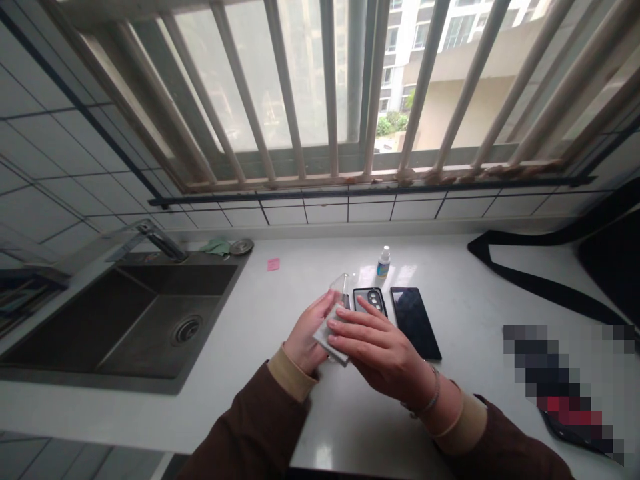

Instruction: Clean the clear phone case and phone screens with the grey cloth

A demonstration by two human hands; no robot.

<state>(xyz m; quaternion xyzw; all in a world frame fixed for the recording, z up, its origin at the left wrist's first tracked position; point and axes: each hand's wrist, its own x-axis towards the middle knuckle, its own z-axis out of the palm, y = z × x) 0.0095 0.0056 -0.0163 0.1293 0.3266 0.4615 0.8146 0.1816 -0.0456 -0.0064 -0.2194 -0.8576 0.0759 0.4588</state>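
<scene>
Above the counter, my left hand (307, 333) grips a clear phone case (341, 285), which is held tilted. My right hand (387, 347) lies over it, fingers stretched out and pressing a folded whitish cloth or wipe (330, 340) against the case. The palm side of my right hand is hidden. Just behind my right fingers lies a black-rimmed phone case (361, 303) with round camera openings. Beside it on the right rests a dark phone or small tablet (416, 323). A small white-capped bottle (383, 262) with a blue label stands upright farther back.
At left is a sink (210, 300) with a faucet (163, 240), a green cloth (216, 247) and a drain strainer (242, 247). A pink note (273, 265) lies on the white counter (240, 373). On the right are a black strap (530, 237) and a blurred-out dark object (560, 393).
</scene>
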